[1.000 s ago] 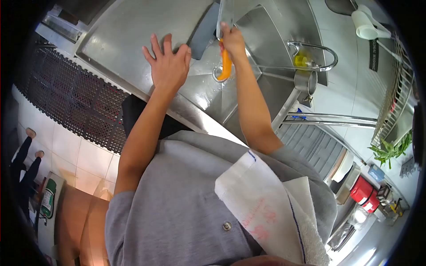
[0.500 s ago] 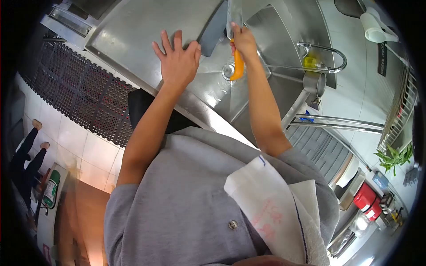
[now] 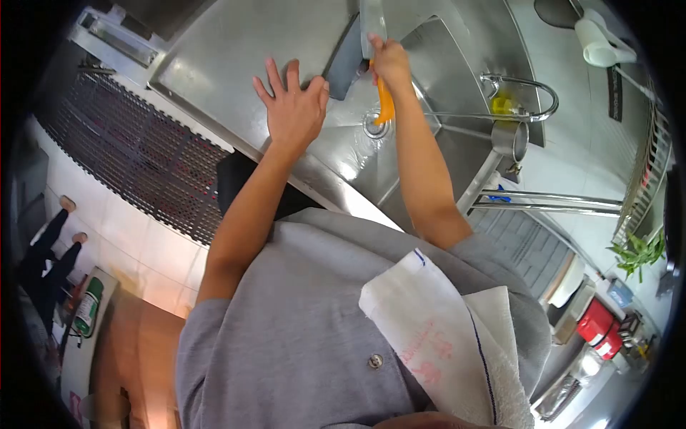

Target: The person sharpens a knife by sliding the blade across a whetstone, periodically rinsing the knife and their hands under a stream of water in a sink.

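Note:
My left hand (image 3: pixel 294 111) has its fingers spread over the steel counter (image 3: pixel 221 79), its thumb side near the lower end of a grey sharpening stone (image 3: pixel 346 61). A knife with an orange handle (image 3: pixel 384 107) is in my right hand (image 3: pixel 390 63). Its wide blade (image 3: pixel 372 21) points away from me and lies alongside the stone's right side. The handle's end hangs over the sink drain (image 3: pixel 375 124).
A curved faucet (image 3: pixel 547 96) and a metal pot (image 3: pixel 509 139) are at the sink's right. Black perforated matting (image 3: pixel 136 150) covers floor at the left. Another person's legs (image 3: pixel 53 243) show at far left. A red extinguisher (image 3: pixel 599 329) is lower right.
The view has shifted slightly, so the counter and matting sit a little farther right. The knife handle is tilted a bit differently in my right hand. My left hand remains spread.

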Tool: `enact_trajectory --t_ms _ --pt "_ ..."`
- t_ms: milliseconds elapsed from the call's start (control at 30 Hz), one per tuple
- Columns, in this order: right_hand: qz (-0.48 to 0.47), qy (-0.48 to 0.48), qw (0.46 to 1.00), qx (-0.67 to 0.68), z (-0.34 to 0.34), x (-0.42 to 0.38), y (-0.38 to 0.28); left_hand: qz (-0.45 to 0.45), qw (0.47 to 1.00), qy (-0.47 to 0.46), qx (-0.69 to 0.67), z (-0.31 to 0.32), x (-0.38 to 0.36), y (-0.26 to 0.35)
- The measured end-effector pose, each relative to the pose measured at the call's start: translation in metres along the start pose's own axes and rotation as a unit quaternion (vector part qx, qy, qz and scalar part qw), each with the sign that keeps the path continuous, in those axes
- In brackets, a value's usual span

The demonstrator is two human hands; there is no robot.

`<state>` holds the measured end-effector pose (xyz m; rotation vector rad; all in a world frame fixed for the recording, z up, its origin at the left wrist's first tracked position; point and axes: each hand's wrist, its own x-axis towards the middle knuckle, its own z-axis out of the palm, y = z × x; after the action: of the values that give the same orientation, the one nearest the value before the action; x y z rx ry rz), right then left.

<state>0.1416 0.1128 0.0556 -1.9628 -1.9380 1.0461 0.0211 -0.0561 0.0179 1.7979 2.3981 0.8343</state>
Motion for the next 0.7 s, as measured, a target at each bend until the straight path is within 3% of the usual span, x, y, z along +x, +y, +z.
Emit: enact_trajectory --t_ms 133,233,267,333,367,433,467,533,700 --pt "0.016 0.083 0.982 0.166 -0.004 0.007 0.005 -0.001 1.000 -0.013 0.026 0.001 0.000 0.000" --pt "0.085 -0.060 0.874 0.474 -0.021 -0.033 0.027 -0.009 1.000 0.011 -0.010 0.007 -0.001 0.000" --pt "0.094 -0.119 0.827 0.541 -0.025 -0.043 0.041 0.011 1.000 0.014 -0.009 0.003 0.003 0.003" --pt "-0.007 -0.339 0.643 0.687 -0.022 -0.056 0.084 -0.030 0.997 0.034 -0.055 -0.001 0.011 0.013" --pt "-0.015 -0.326 0.638 0.697 -0.024 -0.069 0.089 -0.012 0.998 0.030 -0.055 -0.008 0.020 0.023" --pt "-0.095 -0.463 0.441 0.763 -0.024 -0.096 0.094 -0.011 0.954 -0.033 -0.297 -0.032 0.044 0.056" --pt "-0.102 -0.456 0.438 0.768 -0.026 -0.108 0.093 -0.001 0.955 -0.039 -0.295 -0.037 0.053 0.073" --pt "-0.135 -0.499 0.366 0.774 -0.033 -0.126 0.089 -0.068 0.853 -0.156 -0.493 -0.043 0.070 0.108" --pt "-0.170 -0.516 0.336 0.770 -0.043 -0.153 0.090 -0.048 0.795 -0.237 -0.556 -0.066 0.082 0.170"
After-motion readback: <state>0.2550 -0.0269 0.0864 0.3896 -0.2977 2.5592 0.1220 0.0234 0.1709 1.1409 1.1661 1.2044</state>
